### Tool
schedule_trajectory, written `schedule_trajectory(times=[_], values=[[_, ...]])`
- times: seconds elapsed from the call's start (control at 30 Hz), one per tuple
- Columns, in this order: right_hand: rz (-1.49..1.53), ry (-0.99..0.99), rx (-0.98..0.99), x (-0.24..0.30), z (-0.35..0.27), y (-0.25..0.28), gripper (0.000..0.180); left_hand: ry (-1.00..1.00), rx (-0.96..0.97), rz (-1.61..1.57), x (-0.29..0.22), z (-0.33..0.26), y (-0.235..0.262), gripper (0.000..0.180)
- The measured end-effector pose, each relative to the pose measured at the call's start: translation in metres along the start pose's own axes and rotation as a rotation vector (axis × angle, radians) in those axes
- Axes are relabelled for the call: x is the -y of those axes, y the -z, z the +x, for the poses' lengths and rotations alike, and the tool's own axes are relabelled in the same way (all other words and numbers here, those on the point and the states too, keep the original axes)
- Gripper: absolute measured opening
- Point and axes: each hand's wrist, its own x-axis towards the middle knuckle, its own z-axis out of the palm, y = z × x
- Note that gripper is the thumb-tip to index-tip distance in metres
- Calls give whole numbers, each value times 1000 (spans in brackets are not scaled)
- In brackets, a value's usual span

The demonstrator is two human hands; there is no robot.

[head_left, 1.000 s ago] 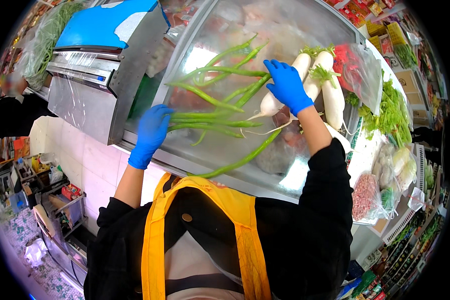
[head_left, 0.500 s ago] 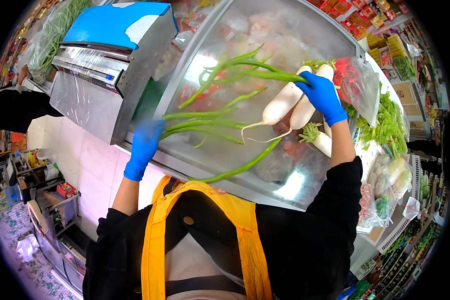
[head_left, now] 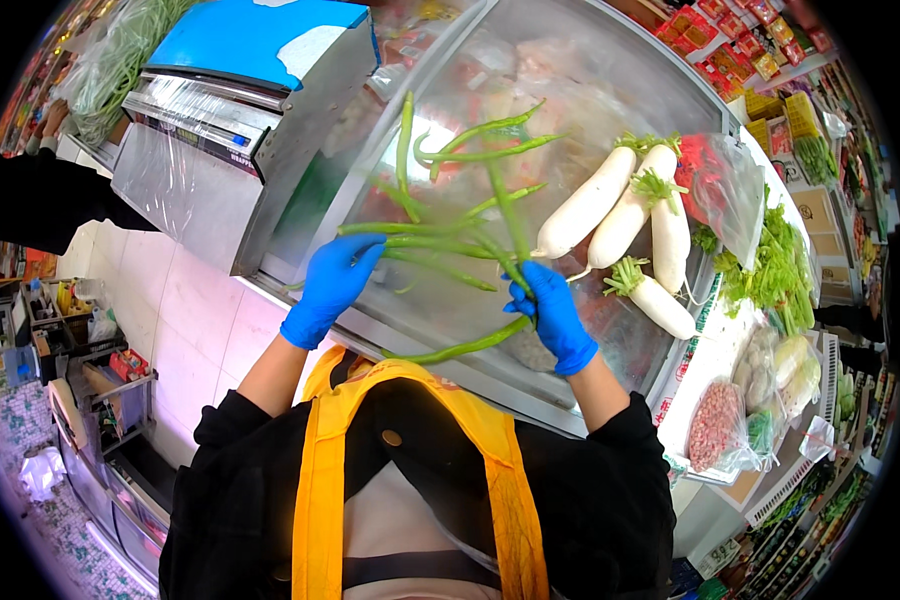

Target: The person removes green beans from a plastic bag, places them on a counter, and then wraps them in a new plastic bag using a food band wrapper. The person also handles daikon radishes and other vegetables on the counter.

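Both my hands wear blue gloves over a frosted glass freezer lid (head_left: 580, 110). At the left, my left hand (head_left: 332, 285) is closed round the ends of several long green chilies (head_left: 435, 245), which point right. My right hand (head_left: 558, 320) pinches the lower end of a long green chili (head_left: 506, 205) that slants away from me across the others. More chilies (head_left: 485, 130) lie scattered farther back. One curved chili (head_left: 460, 349) rests near the front edge, its right end by my right hand. White radishes (head_left: 582, 205) with trimmed green tops lie to the right.
A film-wrapping machine (head_left: 255, 40) with a blue top stands at the left. On the right are a red-and-clear plastic bag (head_left: 725, 180), leafy celery (head_left: 780, 255) and bagged pinkish goods (head_left: 715, 425). Another person's black sleeve (head_left: 50, 200) shows at far left.
My right hand has come from beside the radishes toward me and left, bringing a chili. Other chilies now lie spread at the back. My left hand has shifted slightly right.
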Motion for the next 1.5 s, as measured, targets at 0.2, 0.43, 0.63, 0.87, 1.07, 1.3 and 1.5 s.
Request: schedule_trajectory(times=[0.2,0.43,0.63,0.87,1.07,1.3,1.5], values=[[5,135,-102,6,-7,10,36,153,-64,126,11,53,-1,26],[-619,241,-220,15,-5,25,33,245,92,222,2,101,-34,25],[-576,458,-386,17,-17,-31,34,63,119,-255,-38,47,-60,21],[-33,120,108,36,-2,-66,31,226,274,-294,-91,12,-49,22],[523,0,566,41,-5,-75,34,171,541,-933,-86,37,-41,31],[289,23,547,45,-6,-72,39,263,398,-981,-94,34,-38,48],[330,-7,518,41,-8,-70,39,270,351,-996,-92,34,-41,49]])
